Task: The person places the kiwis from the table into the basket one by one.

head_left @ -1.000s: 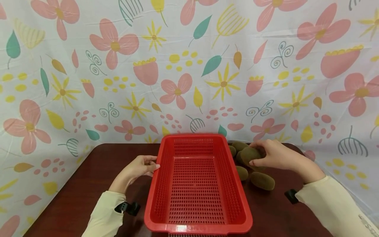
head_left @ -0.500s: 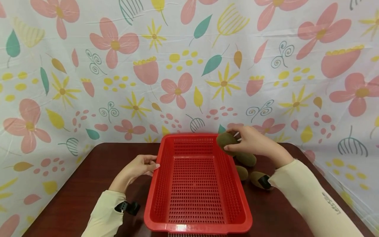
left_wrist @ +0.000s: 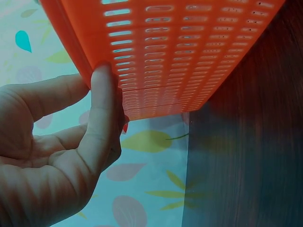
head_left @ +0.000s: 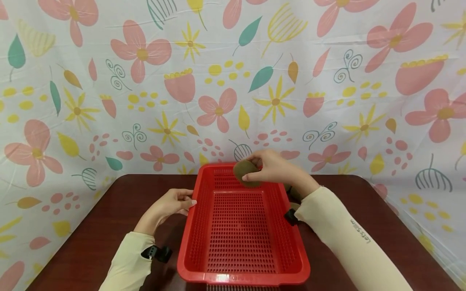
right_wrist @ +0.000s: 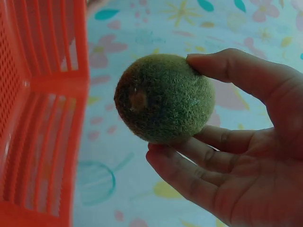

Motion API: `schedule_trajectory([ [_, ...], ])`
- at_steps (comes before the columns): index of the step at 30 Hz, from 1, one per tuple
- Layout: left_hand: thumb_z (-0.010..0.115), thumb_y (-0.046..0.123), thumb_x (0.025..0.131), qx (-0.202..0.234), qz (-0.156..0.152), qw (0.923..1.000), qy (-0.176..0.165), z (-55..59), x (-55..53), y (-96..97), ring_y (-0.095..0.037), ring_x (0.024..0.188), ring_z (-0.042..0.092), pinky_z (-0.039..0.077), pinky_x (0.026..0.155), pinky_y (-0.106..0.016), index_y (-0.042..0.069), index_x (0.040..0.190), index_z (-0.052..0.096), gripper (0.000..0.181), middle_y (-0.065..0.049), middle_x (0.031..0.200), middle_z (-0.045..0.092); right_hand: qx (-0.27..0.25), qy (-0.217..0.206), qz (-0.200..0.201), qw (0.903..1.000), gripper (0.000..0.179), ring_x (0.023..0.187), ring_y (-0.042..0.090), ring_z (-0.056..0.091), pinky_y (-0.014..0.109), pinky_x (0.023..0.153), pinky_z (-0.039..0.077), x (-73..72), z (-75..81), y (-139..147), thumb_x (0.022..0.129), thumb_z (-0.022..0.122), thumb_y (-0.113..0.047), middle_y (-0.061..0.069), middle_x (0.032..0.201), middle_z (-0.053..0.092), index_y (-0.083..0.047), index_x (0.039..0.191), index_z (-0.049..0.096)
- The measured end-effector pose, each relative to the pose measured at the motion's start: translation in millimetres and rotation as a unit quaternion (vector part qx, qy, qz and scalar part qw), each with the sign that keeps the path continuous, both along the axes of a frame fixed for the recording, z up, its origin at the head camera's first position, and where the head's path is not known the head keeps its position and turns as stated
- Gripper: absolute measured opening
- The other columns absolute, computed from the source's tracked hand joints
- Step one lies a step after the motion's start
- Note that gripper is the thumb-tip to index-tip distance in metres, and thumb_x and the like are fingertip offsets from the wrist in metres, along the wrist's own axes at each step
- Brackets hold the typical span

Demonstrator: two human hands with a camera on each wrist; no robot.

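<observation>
A brown, fuzzy kiwi (head_left: 244, 173) is held above the far end of a red plastic basket (head_left: 242, 278), between the thumb and fingers of my right hand (head_left: 273, 166). The right wrist view shows the kiwi (right_wrist: 163, 99) end-on, thumb on one side and fingertips on the other. My left hand (head_left: 171, 205) pinches the basket's left rim, thumb over the edge. From the left wrist camera the basket's slotted outer wall (left_wrist: 156, 52) appears beside the thumb. Inside, the perforated basket floor holds nothing.
More kiwis (head_left: 295, 195) lie on the dark wooden table (head_left: 120, 214) right of the basket, mostly hidden behind my right sleeve (head_left: 349, 238). A white floral cloth (head_left: 233, 81) hangs behind the table's far edge.
My right hand has lifted the kiwi from the pile and carried it left, over the basket's far end. The left hand and the basket stay in place.
</observation>
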State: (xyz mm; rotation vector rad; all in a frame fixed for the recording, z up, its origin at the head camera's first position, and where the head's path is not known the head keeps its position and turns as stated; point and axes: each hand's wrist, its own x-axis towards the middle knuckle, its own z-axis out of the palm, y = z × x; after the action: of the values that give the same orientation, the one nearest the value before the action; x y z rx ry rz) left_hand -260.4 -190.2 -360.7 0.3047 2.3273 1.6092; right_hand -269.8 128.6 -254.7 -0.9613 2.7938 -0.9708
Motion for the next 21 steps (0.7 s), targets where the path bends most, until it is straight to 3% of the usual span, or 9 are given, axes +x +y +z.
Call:
schedule_trajectory([
  [5,0.059,0.009,0.096,0.001,0.003,1.0000,-0.005,-0.5,-0.9,-0.4,-0.022,0.080,0.065,0.058,0.073,-0.037,-0.012,0.138,0.042,0.050,-0.016,0.093,0.061,-0.017,-0.056,0.044,0.9973,0.042,0.081,0.014,0.065,0.029,0.072,0.055,-1.6,-12.7,-24.2,0.083,0.076,-0.020,0.004,0.096,0.069,0.002,0.116,0.063],
  [21,0.060,0.009,0.095,-0.001,0.013,0.9998,-0.011,-0.5,-0.6,0.7,-0.021,0.079,0.065,0.058,0.074,-0.038,-0.012,0.138,0.041,0.052,-0.016,0.094,0.061,0.088,-0.138,0.114,0.9799,0.039,0.064,0.008,0.061,0.023,0.058,0.054,14.3,-53.4,-77.7,0.079,0.078,-0.017,0.000,0.079,0.067,0.004,0.110,0.065],
])
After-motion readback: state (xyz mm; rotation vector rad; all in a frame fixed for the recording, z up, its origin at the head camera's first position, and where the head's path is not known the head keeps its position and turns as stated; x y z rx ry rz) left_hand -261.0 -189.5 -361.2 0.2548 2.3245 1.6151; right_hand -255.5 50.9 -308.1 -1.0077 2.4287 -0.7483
